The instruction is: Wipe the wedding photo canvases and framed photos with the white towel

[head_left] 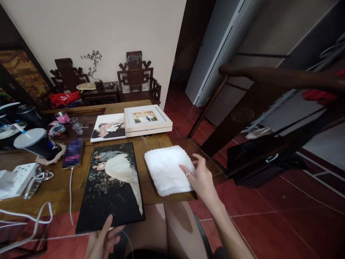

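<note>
A large dark photo print (111, 187) of a couple lies on the wooden table (151, 144), its near edge hanging over the table front. My left hand (104, 239) grips that near edge, thumb on top. A folded white towel (167, 169) lies to the right of the print. My right hand (201, 178), a ring on one finger, rests its spread fingers on the towel's right edge. Farther back sit a second photo print (109, 127) and a white framed photo (147, 120) stacked on another frame.
A phone (72, 153) with a white cable, a power strip (20, 178), keys, a lidded cup (36, 142) and small clutter fill the table's left side. Dark carved chairs (136, 77) stand at the far wall. A dark wooden chair (269, 118) stands right, over red floor tiles.
</note>
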`<state>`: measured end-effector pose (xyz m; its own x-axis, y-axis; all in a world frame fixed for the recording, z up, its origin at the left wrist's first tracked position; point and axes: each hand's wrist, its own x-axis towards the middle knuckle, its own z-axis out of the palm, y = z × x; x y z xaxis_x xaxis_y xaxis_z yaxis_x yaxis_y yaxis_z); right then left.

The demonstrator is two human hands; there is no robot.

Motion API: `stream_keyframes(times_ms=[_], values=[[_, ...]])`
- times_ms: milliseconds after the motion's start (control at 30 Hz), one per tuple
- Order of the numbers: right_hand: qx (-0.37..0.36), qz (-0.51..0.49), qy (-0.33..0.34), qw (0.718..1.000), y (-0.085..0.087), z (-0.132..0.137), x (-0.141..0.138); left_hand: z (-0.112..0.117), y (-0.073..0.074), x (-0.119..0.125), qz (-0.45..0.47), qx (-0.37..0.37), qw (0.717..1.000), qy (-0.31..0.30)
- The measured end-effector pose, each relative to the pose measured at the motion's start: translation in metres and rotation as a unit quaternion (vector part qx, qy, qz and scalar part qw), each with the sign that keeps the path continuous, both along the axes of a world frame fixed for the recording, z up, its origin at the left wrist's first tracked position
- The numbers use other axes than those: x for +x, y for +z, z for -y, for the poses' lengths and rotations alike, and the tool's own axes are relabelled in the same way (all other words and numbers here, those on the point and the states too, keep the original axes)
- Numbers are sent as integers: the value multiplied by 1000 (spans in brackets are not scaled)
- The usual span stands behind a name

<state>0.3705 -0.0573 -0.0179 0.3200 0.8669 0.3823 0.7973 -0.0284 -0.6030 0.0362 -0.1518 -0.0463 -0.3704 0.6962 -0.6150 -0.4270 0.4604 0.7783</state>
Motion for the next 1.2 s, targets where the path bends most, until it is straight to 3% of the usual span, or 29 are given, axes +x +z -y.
stream_keyframes(times_ms=[67,133,200,267,367,500,633,700,800,900,1033,1200], values=[[157,54,23,986,2,17,-10,1,0,-1,-1,-3,1000,-8],[241,125,120,955,5,37,-25,1,1,-2,-3,-11,1000,-9],[229,175,211,934,7,51,-42,2,2,-1,-3,-16,1000,-12],[170,194,229,939,2,56,-58,1,3,0,-9,-10,1000,-12],[114,172,175,963,-12,47,-75,-1,5,4,-10,15,1000,-17],[148,138,157,967,-16,28,-74,0,4,5,-4,16,1000,-6],[298,85,146,939,13,27,-53,4,-3,-4,-5,-9,1000,-12],[339,30,131,931,33,31,-38,7,-6,-9,-8,-12,1000,-23],[319,-71,30,945,55,37,-18,9,-8,-11,-20,-4,998,-54],[246,-171,-84,950,66,40,-1,12,-4,-9,-27,-1,994,-106],[163,-266,-38,949,73,33,12,17,11,-1,-68,-25,991,-114],[259,-302,-43,916,79,23,16,13,33,9,-90,-52,982,-157]])
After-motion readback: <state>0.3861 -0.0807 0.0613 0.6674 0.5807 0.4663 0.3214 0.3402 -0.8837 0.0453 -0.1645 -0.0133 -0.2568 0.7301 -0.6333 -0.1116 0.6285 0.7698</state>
